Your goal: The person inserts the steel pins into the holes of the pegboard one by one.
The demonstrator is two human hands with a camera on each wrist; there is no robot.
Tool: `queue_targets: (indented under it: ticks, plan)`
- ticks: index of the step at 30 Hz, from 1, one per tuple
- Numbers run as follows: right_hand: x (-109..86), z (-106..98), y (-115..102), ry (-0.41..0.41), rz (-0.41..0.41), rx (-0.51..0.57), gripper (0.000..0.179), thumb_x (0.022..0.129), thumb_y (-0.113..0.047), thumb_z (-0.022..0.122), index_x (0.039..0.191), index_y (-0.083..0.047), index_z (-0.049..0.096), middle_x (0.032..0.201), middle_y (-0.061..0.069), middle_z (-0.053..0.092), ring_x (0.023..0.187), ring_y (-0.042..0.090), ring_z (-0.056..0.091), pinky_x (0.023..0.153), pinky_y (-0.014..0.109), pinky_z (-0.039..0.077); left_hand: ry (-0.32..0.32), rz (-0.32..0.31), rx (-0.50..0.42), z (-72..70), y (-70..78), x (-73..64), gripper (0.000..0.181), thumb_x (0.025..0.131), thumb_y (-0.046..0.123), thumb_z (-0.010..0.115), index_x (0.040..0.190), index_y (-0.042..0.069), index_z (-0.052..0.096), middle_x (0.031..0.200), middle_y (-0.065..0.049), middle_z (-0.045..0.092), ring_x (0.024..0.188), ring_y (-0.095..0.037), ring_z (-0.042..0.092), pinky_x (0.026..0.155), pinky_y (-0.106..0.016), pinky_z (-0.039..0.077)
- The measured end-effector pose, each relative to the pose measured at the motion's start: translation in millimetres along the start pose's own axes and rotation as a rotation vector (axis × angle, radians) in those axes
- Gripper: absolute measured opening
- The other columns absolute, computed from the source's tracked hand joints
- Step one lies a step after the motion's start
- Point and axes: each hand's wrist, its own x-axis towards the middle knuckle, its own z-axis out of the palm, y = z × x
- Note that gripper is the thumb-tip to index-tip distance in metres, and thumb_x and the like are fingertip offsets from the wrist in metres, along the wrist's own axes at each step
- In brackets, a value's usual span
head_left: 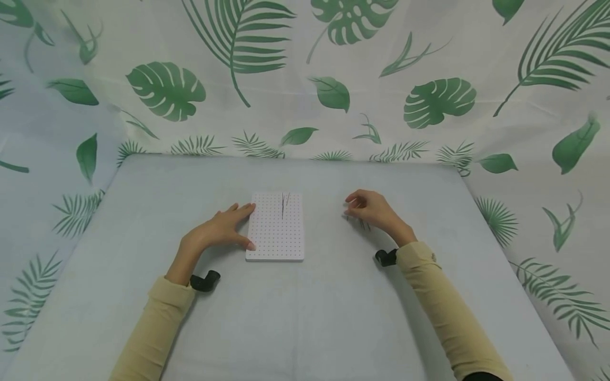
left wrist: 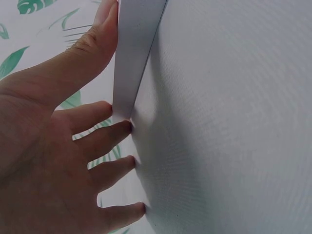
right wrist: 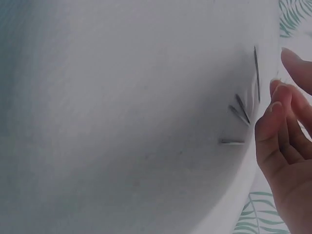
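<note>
A white pegboard (head_left: 276,233) with rows of small holes lies on the table. Two thin dark sticks (head_left: 283,206) stand in its upper part. My left hand (head_left: 214,230) touches the board's left edge, thumb near the front corner and fingers farther back. In the left wrist view, the fingers of that hand are spread along the board's side (left wrist: 136,53). To the right of the board, my right hand (head_left: 374,209) hovers low over several loose dark sticks (right wrist: 239,109) on the table. Its thumb and fingertips are apart, with nothing visible between them.
The board and sticks are on a table covered in pale cloth (head_left: 295,317). A backdrop (head_left: 371,95) printed with green leaves rises behind and along both sides. A black wrist device (head_left: 206,281) sits by the left cuff, another (head_left: 385,257) by the right.
</note>
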Motion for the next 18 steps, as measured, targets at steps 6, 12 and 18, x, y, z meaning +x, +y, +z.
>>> queue_targets:
  ticks: [6,12,18]
  plan:
    - [-1.1,-0.6,2.0,-0.015,0.056,-0.017,0.039,0.09,-0.02,0.08,0.122,-0.002,0.067,0.103,0.014,0.07,0.092,0.026,0.065,0.077,0.033,0.051,0.001,0.0,-0.002,-0.8,0.9,-0.9,0.106,0.081,0.033,0.087,0.162,0.002,0.026,0.169,-0.021,0.022,0.157,-0.048,0.009,0.124,-0.07,0.003]
    - [-0.3,0.3,4.1,-0.051,0.098,0.002,0.054,0.087,-0.023,0.084,0.129,0.001,0.06,0.101,0.013,0.068,0.086,0.021,0.06,0.07,0.029,0.048,0.001,0.001,-0.005,-1.6,1.1,-1.7,0.106,0.081,0.034,0.087,0.162,0.002,0.025,0.169,-0.021,0.021,0.157,-0.048,0.009,0.124,-0.07,0.003]
    - [0.7,0.5,4.5,-0.056,0.095,-0.002,0.061,0.086,-0.02,0.085,0.135,0.003,0.056,0.1,0.012,0.067,0.083,0.021,0.06,0.07,0.028,0.048,0.001,0.001,-0.004,-0.4,0.4,-0.6,0.106,0.082,0.034,0.086,0.162,0.002,0.026,0.169,-0.02,0.021,0.157,-0.047,0.009,0.124,-0.07,0.003]
